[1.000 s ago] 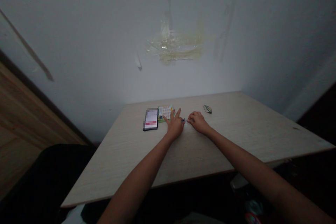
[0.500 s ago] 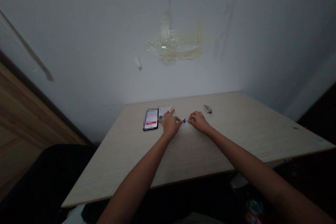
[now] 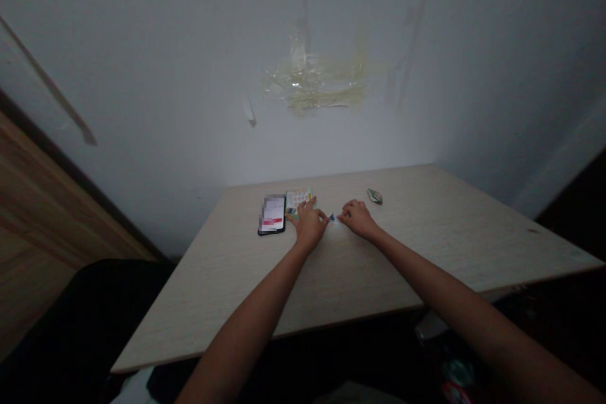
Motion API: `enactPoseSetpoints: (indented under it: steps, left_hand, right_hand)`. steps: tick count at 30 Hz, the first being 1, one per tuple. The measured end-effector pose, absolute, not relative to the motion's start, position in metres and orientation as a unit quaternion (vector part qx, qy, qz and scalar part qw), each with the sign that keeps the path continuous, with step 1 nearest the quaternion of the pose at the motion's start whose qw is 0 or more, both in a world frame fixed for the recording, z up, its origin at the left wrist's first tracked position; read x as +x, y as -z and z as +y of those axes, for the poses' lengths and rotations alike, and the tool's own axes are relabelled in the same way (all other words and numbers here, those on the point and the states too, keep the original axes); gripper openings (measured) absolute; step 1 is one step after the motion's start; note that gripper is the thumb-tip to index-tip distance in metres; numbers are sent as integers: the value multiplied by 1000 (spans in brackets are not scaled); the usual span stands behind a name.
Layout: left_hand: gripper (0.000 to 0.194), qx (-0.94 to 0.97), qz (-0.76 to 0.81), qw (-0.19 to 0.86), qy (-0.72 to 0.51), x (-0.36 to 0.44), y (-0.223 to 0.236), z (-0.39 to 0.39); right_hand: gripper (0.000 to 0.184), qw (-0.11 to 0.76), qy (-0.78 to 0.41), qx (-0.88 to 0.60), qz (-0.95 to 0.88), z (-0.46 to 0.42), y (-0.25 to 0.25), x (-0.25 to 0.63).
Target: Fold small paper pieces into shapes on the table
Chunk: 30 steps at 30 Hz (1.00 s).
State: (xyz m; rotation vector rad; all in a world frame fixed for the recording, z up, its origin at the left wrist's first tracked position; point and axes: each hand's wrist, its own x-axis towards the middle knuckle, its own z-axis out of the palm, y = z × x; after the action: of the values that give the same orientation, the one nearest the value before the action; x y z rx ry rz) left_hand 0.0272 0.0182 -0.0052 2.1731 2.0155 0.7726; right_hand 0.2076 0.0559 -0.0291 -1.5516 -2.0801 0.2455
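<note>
Between my two hands is a small blue-and-white piece (image 3: 332, 218), too small to make out clearly, low over the table. My left hand (image 3: 310, 224) pinches its left side between thumb and forefinger, while the other fingers spread over a printed sheet (image 3: 299, 197). At the piece's right side, the fingertips of my right hand (image 3: 357, 219) are pressed together; what they hold is too small to tell. A phone (image 3: 272, 214) with a lit screen lies just left of my left hand and the sheet.
A small folded, patterned packet (image 3: 375, 196) lies beyond my right hand on the pale wooden table (image 3: 407, 252). Behind the table's far edge rises a wall (image 3: 199, 76) with clear tape (image 3: 326, 85) stuck on it. A dark shape (image 3: 95, 315) stands at the left.
Hardly anything differs. Both hands hold nearly the same place and pinch, with only a slight shift of the fingers around the small piece.
</note>
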Motion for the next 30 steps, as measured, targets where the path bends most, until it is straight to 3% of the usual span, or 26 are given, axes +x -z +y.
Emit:
enactPoseSetpoints:
  steps: [30]
  left_hand:
    - [17, 736, 640, 38, -217, 18, 0, 18]
  right_hand:
    - [14, 274, -95, -583, -759, 57, 32, 208]
